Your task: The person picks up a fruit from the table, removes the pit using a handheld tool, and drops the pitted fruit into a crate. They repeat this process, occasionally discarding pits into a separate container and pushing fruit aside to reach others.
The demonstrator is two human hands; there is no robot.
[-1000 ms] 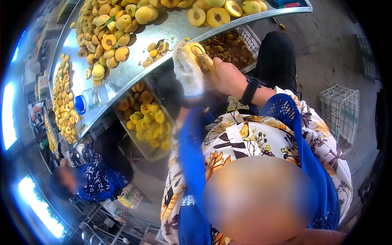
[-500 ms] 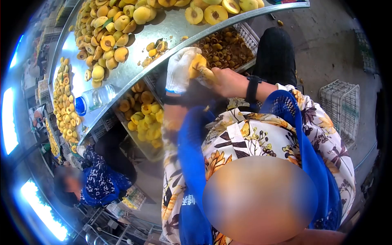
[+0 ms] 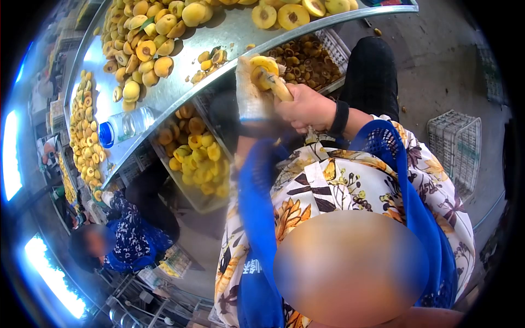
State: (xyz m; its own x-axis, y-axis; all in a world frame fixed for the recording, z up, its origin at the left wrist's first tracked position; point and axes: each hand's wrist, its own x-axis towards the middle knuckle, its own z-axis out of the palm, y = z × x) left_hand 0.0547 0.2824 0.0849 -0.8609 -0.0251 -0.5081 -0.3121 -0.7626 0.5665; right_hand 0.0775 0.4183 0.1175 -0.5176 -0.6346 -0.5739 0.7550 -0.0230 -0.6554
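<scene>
Over crate [image 3: 316,57], hands [image 3: 284,104] together (peach [image 3: 261,65], tool [image 3: 279,87])

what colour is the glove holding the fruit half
White. The glove grips the yellow fruit half; the head view shows it best.

Steel table [image 3: 186,82], grey concrete floor [image 3: 437,71], bright glare [image 3: 11,153] left

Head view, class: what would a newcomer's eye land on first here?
At top centre, a gloved left hand grips a yellow fruit half while the bare right hand holds a tool to it. Up the left runs a steel table bearing a fruit pile, a water bottle lying at its edge.
</scene>
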